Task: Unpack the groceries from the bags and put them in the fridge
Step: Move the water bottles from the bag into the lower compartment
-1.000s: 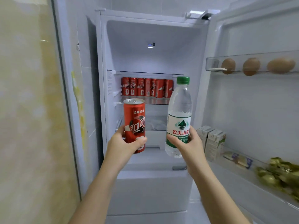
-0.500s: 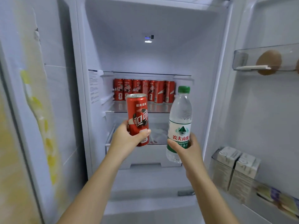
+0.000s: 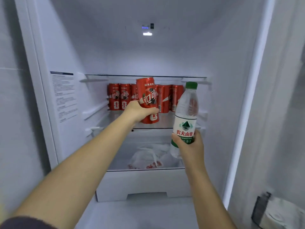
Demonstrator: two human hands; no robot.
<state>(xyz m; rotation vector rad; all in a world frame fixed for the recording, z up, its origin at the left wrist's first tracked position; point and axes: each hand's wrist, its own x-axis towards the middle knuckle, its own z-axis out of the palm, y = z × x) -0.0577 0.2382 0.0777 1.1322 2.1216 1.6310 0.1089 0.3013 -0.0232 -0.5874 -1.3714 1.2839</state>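
My left hand (image 3: 140,111) grips a red cola can (image 3: 147,96), held tilted slightly just above the glass shelf (image 3: 115,120) inside the open fridge, in front of a row of several red cans (image 3: 119,98). My right hand (image 3: 189,144) grips a clear water bottle (image 3: 186,116) with a green cap around its lower label. The bottle stands upright in the air at the shelf's right front corner.
Below the shelf an open drawer (image 3: 145,184) holds a white plastic bag (image 3: 146,158). A second glass shelf (image 3: 145,76) runs just above the cans. The fridge door (image 3: 280,113) stands open at right, with a carton (image 3: 277,212) low in its rack.
I have stepped closer to the fridge. My left hand has carried the can up and forward onto the shelf level; the bottle in my right hand has moved forward beside it.
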